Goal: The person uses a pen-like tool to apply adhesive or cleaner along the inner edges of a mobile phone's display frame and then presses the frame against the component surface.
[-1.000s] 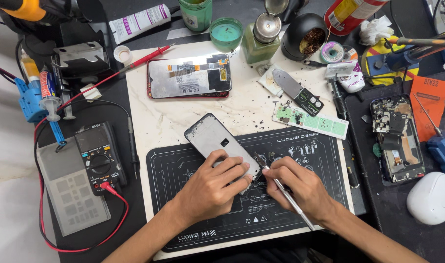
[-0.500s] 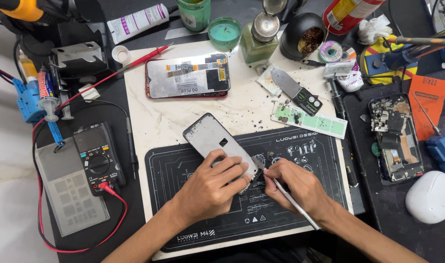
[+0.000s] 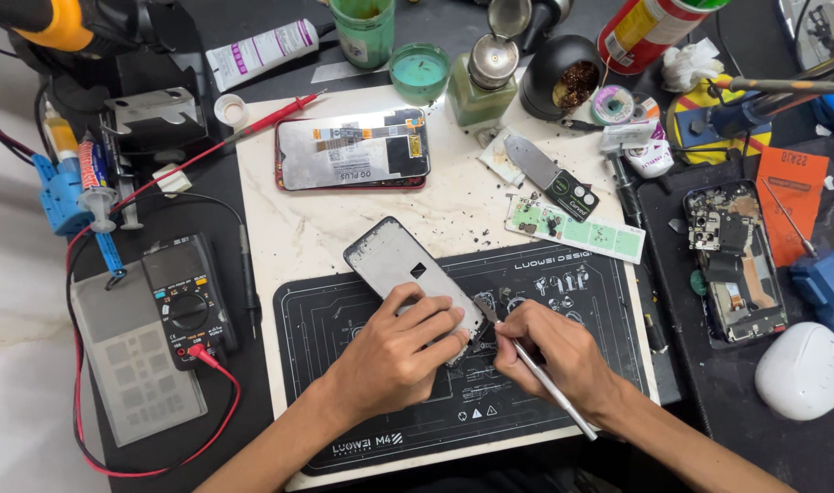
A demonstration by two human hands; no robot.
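A grey phone middle frame lies slanted across the top left of a black repair mat. My left hand presses down on the frame's lower end and holds it. My right hand grips a thin silver tool like a pen, its tip at the frame's lower right corner, right beside my left fingers. The corner itself is partly hidden by both hands.
A phone display lies face down at the back of the white slab. A multimeter with red lead sits left. An opened phone lies right, by a white rounded object. Bottles, cups and a metal spudger crowd the back.
Both hands stay on the frame's lower end; the frame and hands have shifted only slightly, and the tool tip stays at the same corner.
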